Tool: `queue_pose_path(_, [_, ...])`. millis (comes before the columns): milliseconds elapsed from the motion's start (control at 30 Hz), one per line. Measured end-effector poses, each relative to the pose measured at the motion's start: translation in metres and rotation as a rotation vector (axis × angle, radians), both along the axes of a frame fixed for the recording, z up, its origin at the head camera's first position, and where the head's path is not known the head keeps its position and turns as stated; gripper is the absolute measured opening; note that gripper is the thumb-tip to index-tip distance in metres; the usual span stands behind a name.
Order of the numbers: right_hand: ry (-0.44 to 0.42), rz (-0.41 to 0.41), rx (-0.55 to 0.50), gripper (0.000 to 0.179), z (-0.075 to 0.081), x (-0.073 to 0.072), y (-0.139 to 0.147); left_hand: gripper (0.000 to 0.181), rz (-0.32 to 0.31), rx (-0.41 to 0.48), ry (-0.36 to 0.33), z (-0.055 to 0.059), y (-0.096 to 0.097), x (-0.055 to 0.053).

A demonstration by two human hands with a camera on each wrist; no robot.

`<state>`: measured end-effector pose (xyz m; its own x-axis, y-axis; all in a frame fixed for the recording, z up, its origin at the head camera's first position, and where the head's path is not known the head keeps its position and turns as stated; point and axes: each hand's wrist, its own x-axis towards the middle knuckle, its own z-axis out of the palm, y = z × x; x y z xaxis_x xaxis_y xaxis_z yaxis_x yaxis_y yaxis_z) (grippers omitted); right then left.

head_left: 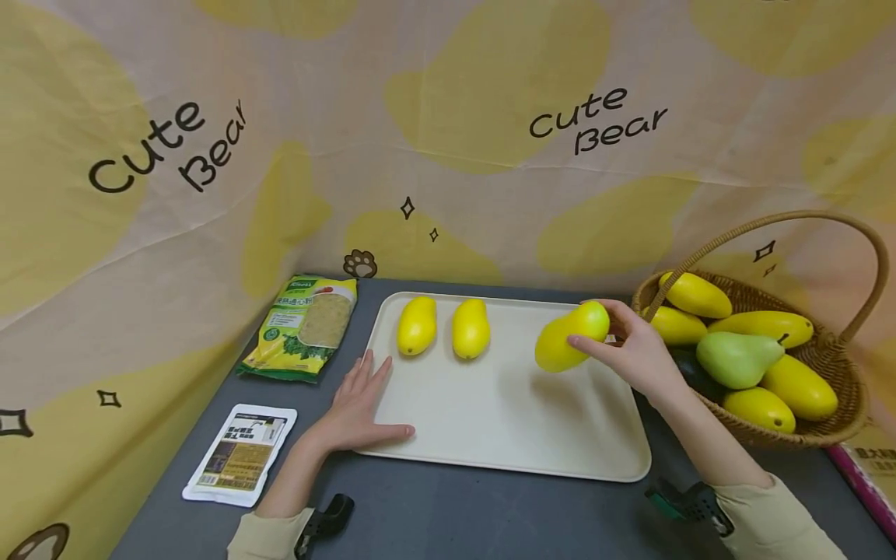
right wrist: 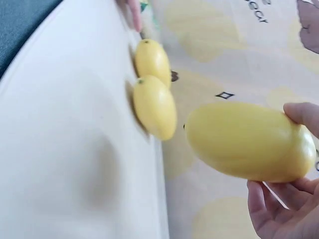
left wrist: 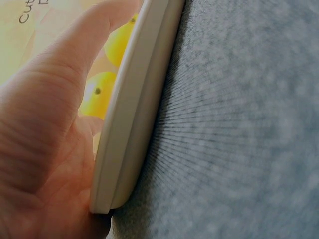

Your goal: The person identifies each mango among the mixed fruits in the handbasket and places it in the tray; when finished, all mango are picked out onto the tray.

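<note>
My right hand grips a yellow mango by one end, between thumb and fingers. The mango is held tilted above the right part of a cream tray, its shadow on the surface below. Two more mangoes lie side by side at the tray's back left. My left hand rests with fingers spread on the tray's left edge, the thumb along the front rim. In the left wrist view the tray's rim runs close beside the palm.
A wicker basket with a tall handle stands at the right, holding several yellow mangoes, a green pear and a dark fruit. At the left lie a yellow-green food packet and a white flat pouch. A printed cloth hangs behind.
</note>
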<state>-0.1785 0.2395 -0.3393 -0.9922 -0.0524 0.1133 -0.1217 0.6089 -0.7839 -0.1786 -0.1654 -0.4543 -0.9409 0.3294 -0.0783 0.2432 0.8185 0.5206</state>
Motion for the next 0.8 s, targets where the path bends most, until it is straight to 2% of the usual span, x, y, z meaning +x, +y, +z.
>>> queue_pose_path(200, [-0.056, -0.022, 0.094, 0.076, -0.020, -0.028, -0.016, 0.119, -0.002, -0.002, 0.009, 0.001, 0.001, 0.000])
queue_pose_path(367, [-0.033, -0.023, 0.208, 0.073, -0.036, -0.053, -0.025, 0.119, 0.007, 0.001, 0.000, 0.001, 0.001, 0.000])
queue_pose_path(533, [-0.056, -0.056, 0.331, 0.078, -0.044, -0.072, -0.030, 0.119, 0.010, 0.006, -0.006, 0.000, 0.001, 0.000])
queue_pose_path(667, [-0.113, -0.095, 0.426, 0.085, -0.049, -0.082, -0.032, 0.119, 0.007, 0.000, -0.003, -0.001, 0.001, -0.001])
queue_pose_path(800, [-0.197, -0.104, 0.368, 0.093, -0.053, -0.092, -0.036, 0.118, 0.006, -0.007, -0.002, -0.001, 0.001, -0.001])
